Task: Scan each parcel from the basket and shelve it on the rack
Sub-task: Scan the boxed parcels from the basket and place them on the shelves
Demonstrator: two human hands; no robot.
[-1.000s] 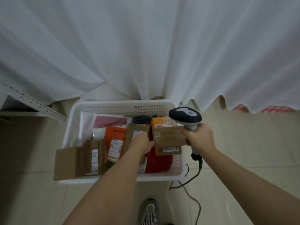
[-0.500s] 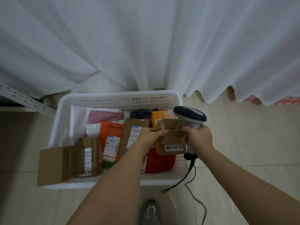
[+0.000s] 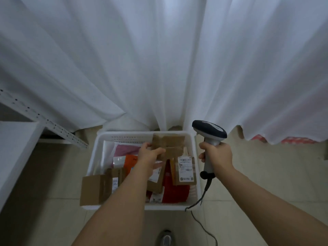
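A white plastic basket [image 3: 195, 167] stands on the floor, filled with several parcels. My left hand [image 3: 150, 154] grips a small brown cardboard parcel [image 3: 170, 143] and holds it above the basket's far side. To the right of the basket, my right hand [image 3: 217, 155] grips the handle of a barcode scanner [image 3: 209, 131], whose dark head is raised and turned toward the parcel. Among the parcels in the basket are a labelled brown box [image 3: 185, 168], a red bag [image 3: 174, 190], an orange packet [image 3: 130, 161] and a pink bag [image 3: 126, 150].
A white metal rack [image 3: 16, 139] with a perforated upright stands at the left. An open cardboard box [image 3: 94, 189] hangs over the basket's near left corner. The scanner cable [image 3: 202, 222] trails on the tiled floor. White curtain [image 3: 159, 59] hangs behind. My shoe [image 3: 166, 239] is below.
My left hand took the small brown parcel and lifted it toward the basket's far side. My right hand let go of the parcel and moved right with the scanner.
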